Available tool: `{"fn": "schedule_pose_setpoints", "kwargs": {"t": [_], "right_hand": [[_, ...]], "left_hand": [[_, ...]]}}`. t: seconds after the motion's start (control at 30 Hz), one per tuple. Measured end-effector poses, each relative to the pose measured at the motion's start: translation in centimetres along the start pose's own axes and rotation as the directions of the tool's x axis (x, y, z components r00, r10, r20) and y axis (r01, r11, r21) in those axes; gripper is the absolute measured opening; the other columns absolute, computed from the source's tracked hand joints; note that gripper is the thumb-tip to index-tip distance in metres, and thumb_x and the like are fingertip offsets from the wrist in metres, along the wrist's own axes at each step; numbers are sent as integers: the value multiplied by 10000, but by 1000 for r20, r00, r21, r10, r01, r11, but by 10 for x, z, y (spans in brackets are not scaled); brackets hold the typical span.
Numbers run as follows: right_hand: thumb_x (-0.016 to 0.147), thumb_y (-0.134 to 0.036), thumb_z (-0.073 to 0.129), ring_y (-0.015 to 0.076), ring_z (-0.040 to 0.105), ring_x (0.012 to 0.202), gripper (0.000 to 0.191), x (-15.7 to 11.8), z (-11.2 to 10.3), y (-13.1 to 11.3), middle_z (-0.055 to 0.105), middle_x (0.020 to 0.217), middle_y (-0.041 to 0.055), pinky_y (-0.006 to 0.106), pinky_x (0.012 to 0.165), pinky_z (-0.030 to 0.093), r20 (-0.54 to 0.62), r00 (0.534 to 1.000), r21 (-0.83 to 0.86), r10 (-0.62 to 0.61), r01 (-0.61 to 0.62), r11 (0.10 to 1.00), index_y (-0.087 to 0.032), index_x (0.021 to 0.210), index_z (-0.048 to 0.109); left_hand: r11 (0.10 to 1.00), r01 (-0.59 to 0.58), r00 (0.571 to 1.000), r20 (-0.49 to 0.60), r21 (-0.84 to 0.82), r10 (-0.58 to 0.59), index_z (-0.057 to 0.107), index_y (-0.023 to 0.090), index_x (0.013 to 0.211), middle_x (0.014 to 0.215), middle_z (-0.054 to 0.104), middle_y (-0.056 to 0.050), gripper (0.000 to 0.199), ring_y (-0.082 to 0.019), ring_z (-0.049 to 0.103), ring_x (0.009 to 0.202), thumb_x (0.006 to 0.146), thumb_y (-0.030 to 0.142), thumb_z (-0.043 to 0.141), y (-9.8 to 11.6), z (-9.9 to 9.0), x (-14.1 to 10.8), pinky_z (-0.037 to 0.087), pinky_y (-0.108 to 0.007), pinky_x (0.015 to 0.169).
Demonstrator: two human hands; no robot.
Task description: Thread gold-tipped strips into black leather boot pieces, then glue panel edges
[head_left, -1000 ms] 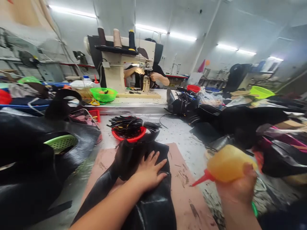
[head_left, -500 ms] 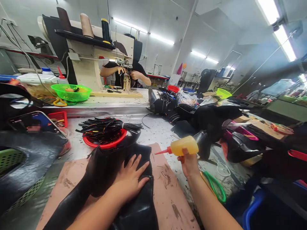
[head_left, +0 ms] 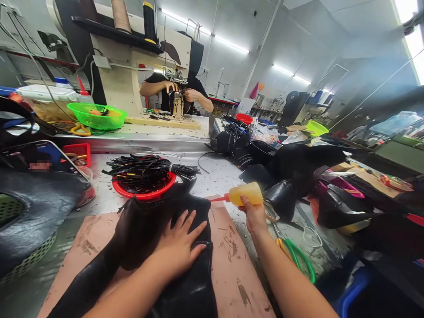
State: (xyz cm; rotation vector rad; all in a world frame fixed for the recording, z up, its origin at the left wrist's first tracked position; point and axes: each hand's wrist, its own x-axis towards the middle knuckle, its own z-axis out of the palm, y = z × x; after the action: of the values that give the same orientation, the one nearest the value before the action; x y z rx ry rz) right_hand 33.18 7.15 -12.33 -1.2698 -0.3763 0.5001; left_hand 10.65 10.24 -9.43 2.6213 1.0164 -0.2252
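Observation:
Spread flat, my left hand [head_left: 182, 238] presses on a black leather piece [head_left: 195, 278] that lies over a pinkish board [head_left: 232, 256]. My right hand [head_left: 253, 214] is closed around a squeeze bottle [head_left: 247, 193] of yellow liquid with a long red nozzle. The bottle is tipped on its side, nozzle to the left. Its tip is at the upper right corner of the leather; whether it touches I cannot tell. Just beyond the leather, a red bowl [head_left: 142, 194] carries a tied bundle of black strips [head_left: 149, 170].
Across the bench a person [head_left: 198, 97] works at a sewing machine [head_left: 115, 88]. A green basket [head_left: 96, 117] stands on the raised ledge. Black leather parts [head_left: 291, 168] are heaped to the right, near green-handled scissors [head_left: 301, 260]. A phone [head_left: 39, 159] leans at left.
My right hand has brought the bottle left, so the nozzle tip now meets the leather's corner in view. My left hand stays spread on the leather. The camera view has shifted slightly.

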Motion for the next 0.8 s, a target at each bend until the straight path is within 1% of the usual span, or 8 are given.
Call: {"fn": "schedule_pose_setpoints", "kwargs": {"t": [0.23, 0.37, 0.47, 0.6, 0.8], "right_hand": [[430, -405, 790, 78, 534, 458, 473, 2, 0, 7, 624, 658, -31, 180, 393, 445, -17, 997, 39, 72, -72, 997, -156, 779, 588], [465, -425, 780, 98, 550, 448, 463, 2, -4, 8, 621, 631, -30, 209, 402, 479, 33, 992, 62, 122, -124, 990, -176, 799, 577], [441, -404, 791, 100, 556, 451, 465, -1, -6, 5, 628, 637, -24, 216, 415, 501, 53, 987, 81, 150, -154, 985, -178, 787, 578], [414, -381, 805, 60, 511, 400, 476, -3, -6, 2, 607, 604, -56, 179, 394, 481, 20, 989, 100, 149, -150, 984, -176, 774, 572], [413, -370, 808, 57, 504, 391, 473, -2, -4, 6, 608, 589, -47, 174, 375, 465, 2, 990, 78, 144, -143, 987, -155, 767, 580]], "left_hand": [[1000, -4, 1000, -15, -11, 4, 345, 344, 1338, 1483, 184, -46, 491, -292, 143, 1359, 861, 401, 447, -1, 2, 1, 152, -594, 1050], [1000, -13, 999, -36, -16, 12, 359, 343, 1333, 1478, 197, -48, 489, -293, 155, 1356, 856, 404, 451, -2, 4, 3, 163, -596, 1046], [1000, -14, 999, -49, -24, 13, 361, 348, 1331, 1477, 202, -47, 491, -297, 158, 1355, 852, 397, 462, -3, 7, 3, 160, -598, 1046], [1000, -9, 999, -40, -26, 8, 356, 344, 1333, 1480, 193, -48, 491, -298, 155, 1355, 856, 392, 461, -2, 6, 3, 165, -597, 1046], [1000, -7, 999, -33, -17, 7, 349, 347, 1336, 1484, 186, -46, 496, -301, 152, 1356, 856, 387, 469, 0, 3, 2, 163, -597, 1047]]}}
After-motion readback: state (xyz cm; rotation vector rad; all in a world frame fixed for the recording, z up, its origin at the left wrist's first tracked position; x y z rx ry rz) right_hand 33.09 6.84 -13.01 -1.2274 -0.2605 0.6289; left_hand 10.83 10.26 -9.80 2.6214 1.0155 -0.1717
